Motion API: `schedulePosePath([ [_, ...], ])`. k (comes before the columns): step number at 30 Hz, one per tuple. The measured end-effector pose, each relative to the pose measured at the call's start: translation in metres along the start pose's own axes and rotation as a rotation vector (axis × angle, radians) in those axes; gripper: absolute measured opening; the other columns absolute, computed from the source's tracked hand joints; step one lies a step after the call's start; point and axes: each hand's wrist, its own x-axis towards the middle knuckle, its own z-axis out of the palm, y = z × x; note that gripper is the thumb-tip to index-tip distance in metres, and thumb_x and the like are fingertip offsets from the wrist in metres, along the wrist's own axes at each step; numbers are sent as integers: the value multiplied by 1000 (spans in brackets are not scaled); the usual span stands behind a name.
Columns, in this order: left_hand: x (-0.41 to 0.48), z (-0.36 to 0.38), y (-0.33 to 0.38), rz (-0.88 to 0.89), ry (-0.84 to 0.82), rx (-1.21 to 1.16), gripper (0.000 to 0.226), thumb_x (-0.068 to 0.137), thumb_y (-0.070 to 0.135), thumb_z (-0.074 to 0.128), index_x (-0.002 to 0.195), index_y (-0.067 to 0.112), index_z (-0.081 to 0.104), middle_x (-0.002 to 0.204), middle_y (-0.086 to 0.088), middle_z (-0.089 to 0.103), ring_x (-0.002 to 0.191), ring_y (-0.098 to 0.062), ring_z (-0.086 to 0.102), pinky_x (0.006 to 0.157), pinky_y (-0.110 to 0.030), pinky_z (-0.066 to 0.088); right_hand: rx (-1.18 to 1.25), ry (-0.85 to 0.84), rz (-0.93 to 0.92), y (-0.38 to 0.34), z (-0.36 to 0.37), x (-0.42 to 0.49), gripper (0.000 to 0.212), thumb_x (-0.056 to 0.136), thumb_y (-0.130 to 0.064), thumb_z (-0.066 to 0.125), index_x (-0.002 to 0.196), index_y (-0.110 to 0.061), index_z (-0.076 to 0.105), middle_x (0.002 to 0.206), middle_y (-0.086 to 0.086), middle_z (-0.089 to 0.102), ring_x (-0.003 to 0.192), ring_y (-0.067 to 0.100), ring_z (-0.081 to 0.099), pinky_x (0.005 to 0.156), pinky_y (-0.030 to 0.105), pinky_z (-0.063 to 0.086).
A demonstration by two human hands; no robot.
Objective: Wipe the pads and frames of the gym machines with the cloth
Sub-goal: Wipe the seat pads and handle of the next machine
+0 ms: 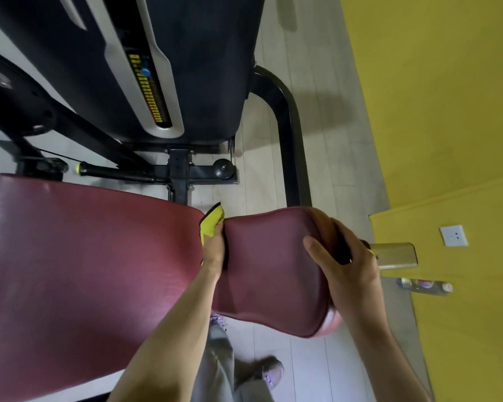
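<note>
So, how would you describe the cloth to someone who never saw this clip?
Start at the wide maroon pad on the left and follow it right to the gap before the smaller maroon pad. The left hand reaches into that gap, and the cloth sticks out above its fingers. It is the only bright yellow, black-edged thing between the two pads.
</note>
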Motion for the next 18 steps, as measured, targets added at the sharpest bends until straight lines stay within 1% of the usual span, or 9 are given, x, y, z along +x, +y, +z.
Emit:
schedulePosePath([
  [3,-36,19,40,60,-63,-1,34,98,28,53,128,29,71,130,4,70,124,-17,63,115,-45,42,-7,0,16,-9,0,-3,56,85,-52,77,136,-38,60,109,-29,64,107,8,62,95,37,53],
  [6,-94,40,71,77,-128,-36,35,96,36,57,127,30,70,129,4,70,126,-19,62,114,-43,43,-11,-22,13,-12,-2,-4,58,86,-47,77,139,-37,57,102,-41,54,103,5,56,87,27,44],
  [8,-128,53,81,177,-159,6,41,94,38,60,133,25,65,133,4,67,130,-18,58,115,-43,40,-12,-40,21,-12,-4,-3,60,86,-47,78,141,-35,57,105,-37,55,104,3,54,86,24,40],
  [10,-138,59,82,323,-199,53,48,97,26,58,144,21,54,145,3,58,139,-19,49,118,-43,36,-13,-54,35,-12,-5,-2,61,86,-46,78,142,-35,56,105,-36,56,104,3,54,86,24,40],
  [12,-122,53,77,384,-182,102,44,101,19,52,145,22,51,146,2,54,139,-21,48,117,-47,37,-11,-56,46,-12,-5,-2,60,86,-46,78,141,-37,56,103,-42,52,103,3,54,87,25,41],
  [13,-106,48,70,375,-138,107,39,101,20,50,139,21,54,139,0,58,133,-21,53,114,-50,40,-14,-57,53,-13,-5,-2,60,86,-46,77,142,-38,55,102,-44,51,104,2,53,88,26,41],
  [15,-66,32,52,231,-44,100,35,94,28,53,127,22,61,125,-1,65,120,-21,60,108,-53,45,-26,-60,62,-10,-3,-1,63,86,-50,75,144,-41,52,102,-47,48,104,0,51,92,28,41],
  [16,-47,21,42,152,-26,95,37,90,34,54,125,26,65,124,1,66,120,-19,61,109,-52,44,-31,-60,62,-8,-3,0,65,85,-52,74,145,-43,51,100,-49,49,102,-4,52,93,28,41],
  [18,-8,3,19,80,-66,92,35,96,37,54,127,30,68,132,7,65,126,-14,59,115,-46,41,-47,-54,61,-2,-1,2,67,82,-59,72,145,-47,50,97,-56,51,97,-17,53,95,28,41],
])
